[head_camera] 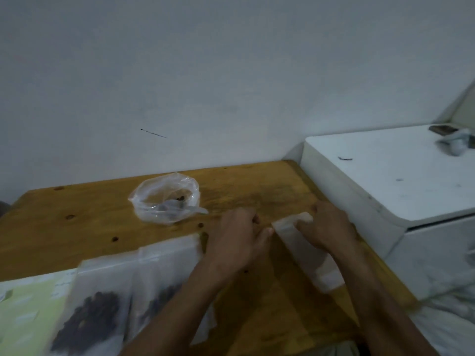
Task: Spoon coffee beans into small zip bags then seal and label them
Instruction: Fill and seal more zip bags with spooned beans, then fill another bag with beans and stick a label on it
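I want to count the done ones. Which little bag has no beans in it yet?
The small zip bag under the right hand looks empty and white. The two bags lying at lower left each show a dark heap of beans.

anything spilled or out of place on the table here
Nothing clearly spilled. The dark spots on the wooden table look like knots, though blur keeps stray beans possible. The filled bags lie flat, beans inside.
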Demonstrator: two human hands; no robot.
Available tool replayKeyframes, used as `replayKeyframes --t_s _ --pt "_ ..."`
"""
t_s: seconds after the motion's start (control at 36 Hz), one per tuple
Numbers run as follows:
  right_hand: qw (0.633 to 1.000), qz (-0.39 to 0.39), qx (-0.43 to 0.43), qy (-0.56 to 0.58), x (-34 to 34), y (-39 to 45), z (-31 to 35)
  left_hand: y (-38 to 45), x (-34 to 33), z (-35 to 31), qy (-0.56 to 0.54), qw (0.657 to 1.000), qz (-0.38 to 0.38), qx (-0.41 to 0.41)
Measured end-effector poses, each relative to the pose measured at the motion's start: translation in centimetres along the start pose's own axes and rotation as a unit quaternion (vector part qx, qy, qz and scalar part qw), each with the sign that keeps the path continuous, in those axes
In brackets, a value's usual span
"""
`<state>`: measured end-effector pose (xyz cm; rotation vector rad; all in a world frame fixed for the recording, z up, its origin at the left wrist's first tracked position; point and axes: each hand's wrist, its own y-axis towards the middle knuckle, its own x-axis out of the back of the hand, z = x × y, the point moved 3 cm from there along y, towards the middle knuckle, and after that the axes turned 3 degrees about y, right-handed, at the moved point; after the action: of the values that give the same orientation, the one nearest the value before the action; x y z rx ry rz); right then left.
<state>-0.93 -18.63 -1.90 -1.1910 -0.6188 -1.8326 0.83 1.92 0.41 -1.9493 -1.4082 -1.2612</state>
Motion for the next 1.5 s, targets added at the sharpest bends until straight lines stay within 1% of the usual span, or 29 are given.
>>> replayKeyframes --t_s 0.06,0.11,0.17,0.28,0.33,0.39,0.44,0.5,0.56,0.58,0.64,0.69,0.75,0.78,0.86,0.92,0.94,1.0,1.03,1.06,1.08,1.14,1.19,1.25,1.31,1.36,1.44,1.5 --pt "1.000 0.013 -0.012 0.002 -0.5 0.3 -1.2 1.8 -2.5 -0.7 0.037 0.999 0.026 0.003" --pt "1.000 0.008 -0.009 0.005 -1.2 0.6 -1.9 3.2 -4.8 -1.1 0.111 0.993 0.050 0.000" --pt "1.000 0.001 -0.009 0.026 -1.7 0.9 -2.1 4.1 -6.6 -1.2 0.159 0.983 0.088 0.019" --pt "0.995 0.014 -0.046 0.083 -1.9 1.5 -2.5 5.2 -7.7 -1.4 0.149 0.983 0.100 0.040" --pt "0.990 0.000 -0.042 0.136 -1.7 1.4 -2.7 5.5 -7.5 -1.4 0.124 0.987 0.095 0.043" --pt "0.979 -0.019 -0.033 0.200 -1.4 1.3 -3.0 5.6 -7.2 -1.5 0.061 0.996 0.064 0.031" --pt "0.960 -0.026 -0.032 0.276 -0.9 1.1 -3.0 5.5 -6.5 -1.6 -0.035 0.999 0.022 0.033" --pt "0.922 -0.018 -0.028 0.385 -0.2 0.6 -2.6 5.3 -5.5 -1.8 -0.129 0.990 -0.008 0.053" --pt "0.867 0.007 -0.029 0.498 0.8 -0.2 -1.9 5.2 -4.2 -2.0 -0.232 0.970 -0.023 0.072" --pt "0.844 0.015 -0.022 0.536 1.4 -0.6 -1.5 5.0 -3.5 -2.1 -0.285 0.955 -0.028 0.075" --pt "0.822 0.017 0.002 0.569 2.3 -1.3 -0.4 4.5 -1.7 -2.3 -0.372 0.925 -0.035 0.072" --pt "0.807 0.030 0.029 0.589 3.3 -2.1 1.0 3.7 0.3 -2.5 -0.415 0.907 -0.042 0.063" --pt "0.785 0.059 0.065 0.613 4.2 -2.9 2.7 3.1 2.5 -2.3 -0.423 0.903 -0.057 0.049" --pt "0.781 0.077 0.086 0.614 4.6 -3.3 3.5 2.7 3.5 -2.0 -0.427 0.901 -0.066 0.040" --pt "0.788 0.106 0.159 0.585 5.7 -4.3 6.2 1.7 6.9 -0.6 -0.421 0.903 -0.086 0.018" --pt "0.788 0.109 0.197 0.573 5.9 -4.9 8.3 0.9 9.2 0.5 -0.397 0.910 -0.114 0.024" --pt "0.791 0.099 0.209 0.566 5.9 -5.2 9.5 0.4 10.3 1.2 -0.366 0.918 -0.149 0.034" --pt "0.803 0.052 0.232 0.547 5.5 -6.0 11.9 -0.9 12.5 2.4 -0.253 0.932 -0.253 0.059" --pt "0.810 0.019 0.242 0.533 5.3 -6.5 13.1 -1.7 13.5 2.8 -0.213 0.928 -0.299 0.064" --pt "0.814 -0.009 0.254 0.523 4.9 -7.2 14.4 -2.4 14.3 3.2 -0.210 0.921 -0.323 0.063" --pt "0.812 -0.018 0.270 0.517 4.5 -7.9 15.6 -3.1 14.8 3.5 -0.231 0.915 -0.324 0.062" --pt "0.797 0.012 0.307 0.520 3.5 -9.4 18.1 -3.8 15.3 4.2 -0.311 0.905 -0.281 0.075" --pt "0.782 0.065 0.342 0.517 2.2 -10.7 20.1 -4.2 15.4 5.5 -0.372 0.891 -0.241 0.098" --pt "0.769 0.124 0.353 0.518 0.8 -11.5 21.6 -4.7 15.7 7.0 -0.397 0.877 -0.243 0.116" --pt "0.755 0.169 0.340 0.534 -0.1 -11.9 22.7 -5.2 16.1 8.6 -0.414 0.868 -0.247 0.115" --pt "0.735 0.205 0.309 0.567 -0.7 -11.9 23.6 -5.6 16.5 9.7 -0.430 0.865 -0.233 0.111" --pt "0.708 0.268 0.260 0.599 -1.5 -11.7 24.8 -6.0 16.9 10.8 -0.426 0.871 -0.222 0.104" --pt "0.702 0.294 0.253 0.598 -2.0 -11.4 25.3 -6.1 17.0 11.3 -0.412 0.878 -0.223 0.096"
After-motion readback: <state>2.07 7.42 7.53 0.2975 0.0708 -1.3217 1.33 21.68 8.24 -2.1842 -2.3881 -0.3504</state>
